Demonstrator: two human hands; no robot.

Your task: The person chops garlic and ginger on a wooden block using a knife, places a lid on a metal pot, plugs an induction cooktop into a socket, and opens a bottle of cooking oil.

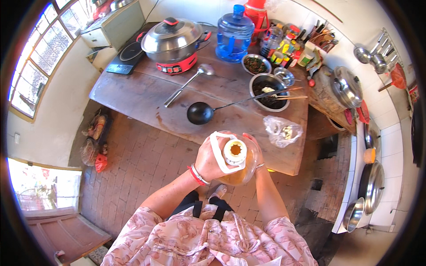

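A clear plastic jug (252,156) of amber liquid, probably cooking oil, is between my hands, in front of the table's near edge. Its white neck (235,151) is uncapped and faces up at me, with a white carrying handle (218,153) looped beside it. My left hand (209,158) grips the jug at the handle side, its fingers partly hidden. Around the jug's right side curves my right hand (255,146). Beyond the jug lies a black long-handled ladle (200,113). A clear plastic bag (283,131) with pale pieces rests to the right.
On the wooden table (143,96) stand an electric pot (173,41), a blue water bottle (234,36) and several condiment bottles (286,46). The ladle's handle crosses a bowl (263,103) of dark food with chopsticks (293,97). A metal ladle (186,84) lies left. Lidded pans (371,188) sit right.
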